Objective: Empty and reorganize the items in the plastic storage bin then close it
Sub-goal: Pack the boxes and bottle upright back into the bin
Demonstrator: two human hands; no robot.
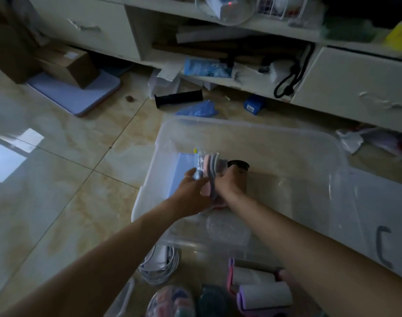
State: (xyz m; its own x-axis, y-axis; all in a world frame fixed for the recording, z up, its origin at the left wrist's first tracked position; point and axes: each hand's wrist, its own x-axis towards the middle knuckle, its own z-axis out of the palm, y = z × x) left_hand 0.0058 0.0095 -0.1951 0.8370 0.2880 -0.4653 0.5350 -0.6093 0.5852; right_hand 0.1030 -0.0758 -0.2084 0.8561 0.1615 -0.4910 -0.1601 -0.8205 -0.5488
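Hands meet over the bin's (259, 131) left half: left hand (192, 186) curls round a clear packet (197, 167), right hand (227, 180) grips a pink-grey bundle (212, 167) beside it. Bin sits open on the floor, its right half bare. Rollers (264, 291) and cable (161, 266) crowd the near rim.

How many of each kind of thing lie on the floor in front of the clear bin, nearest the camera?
Lint rollers: 2, a purple one and a pink one
Coiled white cable: 1
Clear bag of pastel pieces: 1
Dark round item, too dim to name: 1
Total: 5
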